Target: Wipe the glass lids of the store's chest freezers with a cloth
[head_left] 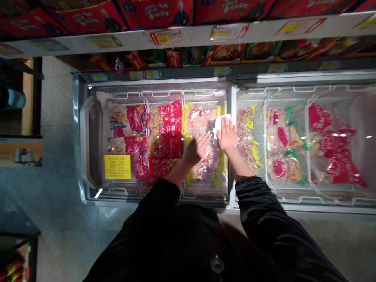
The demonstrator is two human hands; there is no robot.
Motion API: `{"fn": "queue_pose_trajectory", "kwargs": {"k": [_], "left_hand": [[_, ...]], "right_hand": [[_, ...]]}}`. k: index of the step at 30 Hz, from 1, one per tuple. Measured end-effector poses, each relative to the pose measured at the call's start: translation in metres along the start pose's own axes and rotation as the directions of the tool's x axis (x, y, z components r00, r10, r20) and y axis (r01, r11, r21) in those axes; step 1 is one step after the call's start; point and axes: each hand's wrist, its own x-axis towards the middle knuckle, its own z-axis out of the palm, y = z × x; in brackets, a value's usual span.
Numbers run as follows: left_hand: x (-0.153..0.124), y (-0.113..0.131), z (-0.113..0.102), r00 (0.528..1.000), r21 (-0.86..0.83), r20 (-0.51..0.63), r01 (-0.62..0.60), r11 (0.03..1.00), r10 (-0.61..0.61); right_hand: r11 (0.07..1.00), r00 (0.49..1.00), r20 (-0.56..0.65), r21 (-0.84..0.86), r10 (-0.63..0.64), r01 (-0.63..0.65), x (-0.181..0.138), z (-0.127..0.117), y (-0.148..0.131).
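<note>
My right hand (227,134) lies flat, fingers stretched out, over a small white sheet (219,122) on the clear freezer lid. The sheet shows past the fingertips and along the hand's left side; whether it is paper or cloth I cannot tell. Just to the left, my left hand (200,147) rests with its fingers extended and holds nothing visible. Beneath both hands, seen through the lid (170,192), are yellow-edged food packs (202,117) in a wire basket. A yellow notice (117,167) with printed text is at the lid's lower left.
Red and white food bags (166,129) fill neighbouring baskets. More packs (282,137) lie under the right-hand lid, past a metal divider (233,149). A shelf edge (194,36) with price tags runs above the freezer, carrying red boxes (158,13). Tiled floor (61,188) lies to the left.
</note>
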Motion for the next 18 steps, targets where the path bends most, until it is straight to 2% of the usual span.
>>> {"fn": "queue_pose_trajectory", "kwargs": {"k": [3,7,10,12,16,18], "left_hand": [[-0.001,-0.008,0.0,1.0,0.002,0.0,0.008,1.0,-0.008],[-0.004,-0.01,0.001,0.998,0.002,0.035,0.048,0.999,-0.048],[-0.008,-0.011,0.004,0.993,0.006,0.069,0.094,0.996,-0.094],[-0.011,-0.013,0.005,0.988,0.004,0.07,0.136,0.991,-0.136],[-0.006,-0.018,0.003,0.976,-0.004,0.058,0.212,0.977,-0.211],[0.006,-0.017,0.001,0.976,-0.006,0.036,0.215,0.977,-0.215]], "right_hand": [[0.994,0.994,-0.037,0.016,0.105,-0.104,-0.011,0.005,-0.005],[0.979,0.979,-0.022,0.025,0.202,-0.201,-0.027,0.016,-0.037],[0.992,0.992,0.003,0.005,0.123,-0.123,-0.02,0.018,-0.057],[0.999,0.998,0.024,0.005,0.05,-0.05,-0.008,0.014,-0.06],[0.994,0.993,0.091,0.086,-0.076,0.069,0.009,0.001,-0.046],[0.981,0.988,0.071,0.148,-0.136,0.125,0.008,-0.005,-0.032]]}}
